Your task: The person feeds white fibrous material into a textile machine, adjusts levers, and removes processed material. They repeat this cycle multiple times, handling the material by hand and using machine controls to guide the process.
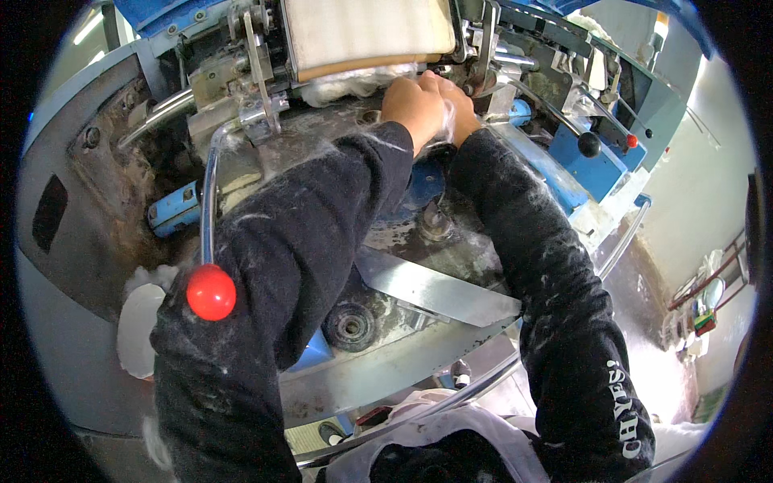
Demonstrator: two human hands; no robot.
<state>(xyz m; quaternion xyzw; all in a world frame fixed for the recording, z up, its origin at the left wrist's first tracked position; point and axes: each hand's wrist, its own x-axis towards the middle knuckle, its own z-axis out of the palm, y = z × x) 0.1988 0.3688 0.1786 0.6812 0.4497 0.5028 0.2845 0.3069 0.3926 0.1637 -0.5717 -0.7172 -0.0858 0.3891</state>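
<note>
Both my hands reach far into the machine, close together under the front edge of a cream-coloured padded panel (370,32). My left hand (412,113) is closed, its fingers curled away from view beside a strip of fluffy white fibre (342,86). Against it on the right, my right hand (460,106) is also closed, its fingertips mostly hidden. A thin wisp of white fibre shows between the two hands. What the fingers grip is covered by the hands themselves. Lint clings to both of my black sleeves.
A lever with a red ball knob (211,292) stands by my left forearm. Levers with a black knob (589,145) and a small red knob (632,141) jut out at right. Below my arms lie a bare metal bar (439,286) and a black round wheel (349,327).
</note>
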